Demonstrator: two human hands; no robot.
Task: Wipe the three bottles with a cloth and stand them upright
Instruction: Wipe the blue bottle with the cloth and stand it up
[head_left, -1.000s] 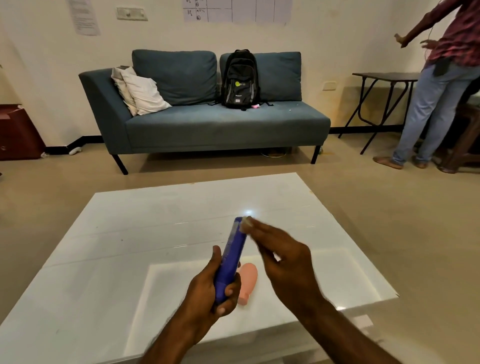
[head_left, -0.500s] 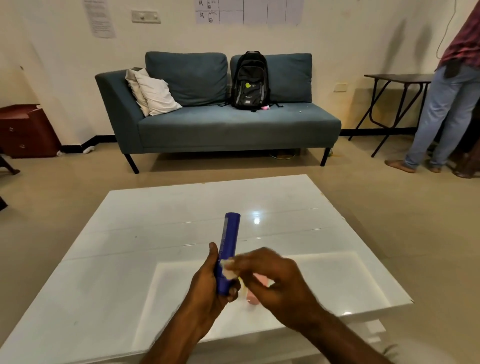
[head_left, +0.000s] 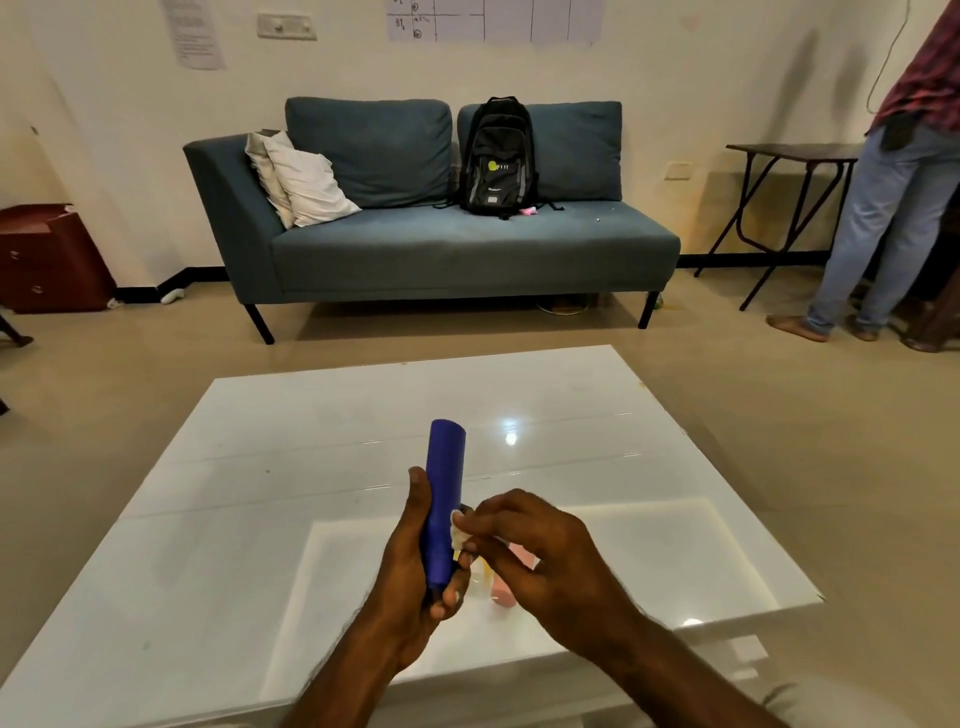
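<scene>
Head view: left hand (head_left: 415, 561) grips a tall, upright blue bottle (head_left: 444, 499); right hand (head_left: 524, 545) pinches a white cloth (head_left: 458, 531) against it.

glossy white square bench (head_left: 291, 519) | blue-grey fabric sofa (head_left: 447, 249) beyond | black backpack (head_left: 497, 156) and white pillows (head_left: 304, 179) on sofa | dark folding table (head_left: 789, 156) right | reddish-brown cabinet (head_left: 47, 260) left

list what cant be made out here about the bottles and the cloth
- Head view: the pink bottle is mostly hidden behind the right hand; its pose is unclear.
- A third bottle: not seen.
- The cloth: only a small white bit shows between the fingers.
- The blue bottle: its lower end is covered by the left hand.
</scene>
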